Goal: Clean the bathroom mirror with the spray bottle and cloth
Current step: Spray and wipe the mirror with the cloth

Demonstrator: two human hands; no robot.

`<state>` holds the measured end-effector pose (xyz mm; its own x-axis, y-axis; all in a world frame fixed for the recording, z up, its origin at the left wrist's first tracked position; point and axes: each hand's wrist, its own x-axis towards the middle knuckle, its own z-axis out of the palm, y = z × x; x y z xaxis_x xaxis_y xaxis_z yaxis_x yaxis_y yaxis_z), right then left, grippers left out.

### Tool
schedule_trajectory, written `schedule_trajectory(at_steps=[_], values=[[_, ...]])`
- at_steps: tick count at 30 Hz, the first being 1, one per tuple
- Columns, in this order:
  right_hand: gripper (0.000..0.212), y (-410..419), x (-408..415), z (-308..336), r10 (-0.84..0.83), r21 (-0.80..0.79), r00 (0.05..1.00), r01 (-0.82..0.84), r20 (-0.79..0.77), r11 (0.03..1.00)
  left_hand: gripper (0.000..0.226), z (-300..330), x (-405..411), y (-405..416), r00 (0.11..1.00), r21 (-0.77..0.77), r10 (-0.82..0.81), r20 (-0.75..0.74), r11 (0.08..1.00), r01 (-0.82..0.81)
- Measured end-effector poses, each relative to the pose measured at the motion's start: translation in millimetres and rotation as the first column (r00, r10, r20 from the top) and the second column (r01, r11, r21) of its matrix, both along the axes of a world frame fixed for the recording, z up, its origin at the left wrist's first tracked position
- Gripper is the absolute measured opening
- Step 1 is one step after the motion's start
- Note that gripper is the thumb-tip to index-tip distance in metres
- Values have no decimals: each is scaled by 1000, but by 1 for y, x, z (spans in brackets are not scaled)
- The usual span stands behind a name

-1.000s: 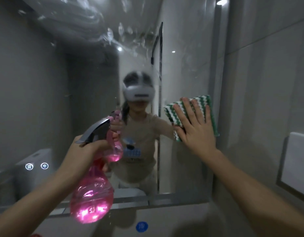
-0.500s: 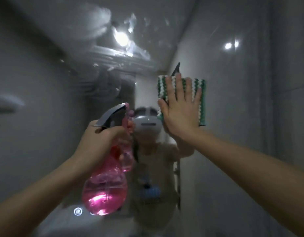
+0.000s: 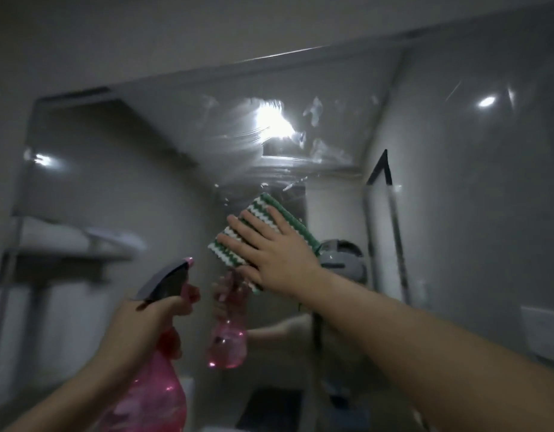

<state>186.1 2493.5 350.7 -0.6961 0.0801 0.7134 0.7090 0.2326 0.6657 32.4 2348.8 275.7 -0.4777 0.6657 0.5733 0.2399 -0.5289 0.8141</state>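
The bathroom mirror (image 3: 440, 213) fills most of the view, with wet smears and streaks across its upper middle. My right hand (image 3: 269, 247) lies flat, fingers straight, pressing a folded green-and-white striped cloth (image 3: 263, 210) against the glass near the centre. At the lower left, my left hand (image 3: 145, 325) grips the neck of a pink spray bottle (image 3: 157, 397) with a grey trigger head, held upright and a little away from the mirror. The bottle's reflection shows just right of it.
The mirror's top edge (image 3: 269, 59) runs diagonally across the upper view, with grey wall above it. Reflected in the glass are a wall shelf (image 3: 76, 241) on the left, a glass shower partition (image 3: 381, 182) on the right and a ceiling light.
The view has tilted upward to the mirror's top edge. My right hand slid the cloth leftward toward the mirror's centre and rotated it. The left hand keeps the bottle raised.
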Motion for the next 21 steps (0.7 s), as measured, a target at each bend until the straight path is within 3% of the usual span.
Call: schedule_trajectory(at_steps=[2,7,14,17,19,21], values=[[56,-1,23,22,-46,16,997,47,-63,999,7,7,11,0,999,17,38,-23,999,-38],[56,-6,109,66,-43,42,971,54,-234,998,16,21,43,16,991,-15,91,-95,996,-92],[59,6,208,47,-55,14,905,67,-421,998,18,21,91,27,996,-22,55,-72,998,-56],[60,4,205,36,-29,40,861,57,-507,998,18,21,91,20,995,-21,45,-89,999,-47],[60,1,181,32,-12,17,782,28,-623,999,18,22,82,11,992,-16,50,-115,999,-52],[58,1,144,29,-38,-18,761,34,-647,999,18,23,66,2,987,-6,74,-145,997,-75]])
